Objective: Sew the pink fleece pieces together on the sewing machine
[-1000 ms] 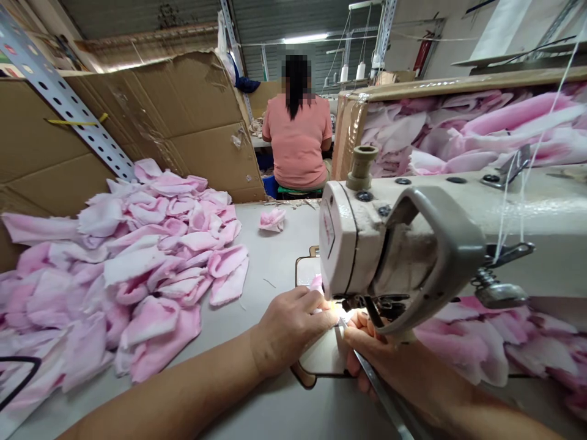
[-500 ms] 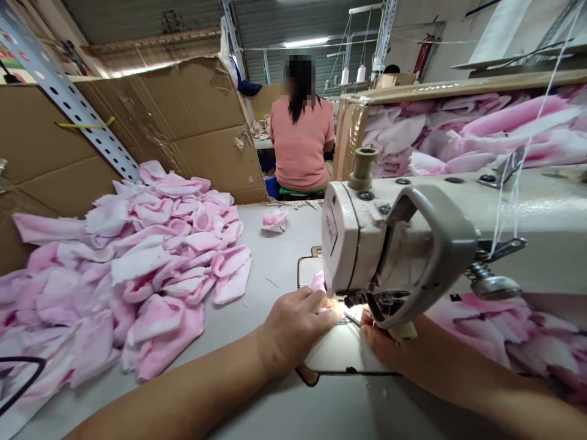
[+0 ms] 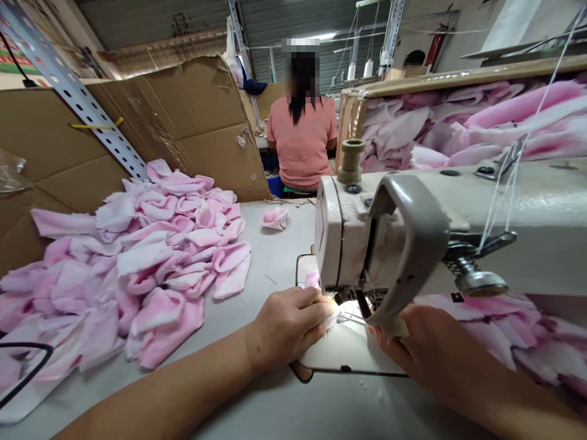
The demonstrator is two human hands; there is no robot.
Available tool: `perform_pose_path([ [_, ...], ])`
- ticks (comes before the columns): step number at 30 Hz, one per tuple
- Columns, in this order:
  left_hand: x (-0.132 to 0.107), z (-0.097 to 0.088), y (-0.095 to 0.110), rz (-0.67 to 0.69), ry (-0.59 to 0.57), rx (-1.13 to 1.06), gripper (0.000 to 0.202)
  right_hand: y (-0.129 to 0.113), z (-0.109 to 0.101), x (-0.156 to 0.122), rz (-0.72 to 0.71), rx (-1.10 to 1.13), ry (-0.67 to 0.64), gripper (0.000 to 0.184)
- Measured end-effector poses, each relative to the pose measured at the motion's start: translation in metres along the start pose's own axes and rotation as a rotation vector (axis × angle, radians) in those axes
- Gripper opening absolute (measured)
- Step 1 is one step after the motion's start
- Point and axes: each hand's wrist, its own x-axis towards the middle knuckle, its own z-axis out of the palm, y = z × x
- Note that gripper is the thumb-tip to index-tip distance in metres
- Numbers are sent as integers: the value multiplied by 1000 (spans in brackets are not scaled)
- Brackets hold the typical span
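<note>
Left hand low over the bed of the sewing machine, fingers bent and closed on a small pink-and-white fabric piece. The piece lies under and just beyond the fingertips, at the needle area; one pink end shows past the knuckles, a frayed edge below the fingers. The rest of it is covered by the hand and the machine head.

Right hand on the other side of the needle, partly behind the grey guard. Thumb and fingers closed on slim metal tweezers — grip partly hidden. Prongs point left, their tips beside the fabric edge near the left fingertips; whether they touch it, cannot tell. The piece lies left of the right hand, a little apart from its fingers.

Lamp glow bright on the metal plate between the hands. On the bench, a heap of similar pieces to the left, well apart from the left hand — one crumpled scrap alone beyond it. More pink pieces lie behind the right forearm.
</note>
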Motion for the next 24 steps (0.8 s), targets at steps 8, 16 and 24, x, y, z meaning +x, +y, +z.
perform_pose_path([
  [8,-1,1,1,61,-41,94,16,-1,-1,0,63,41,-22,26],
  [16,-4,3,2,79,-34,148,16,-5,10,-4,-20,25,113,21],
  [24,-2,6,6,73,-109,264,12,-14,8,-4,-119,88,21,21],
])
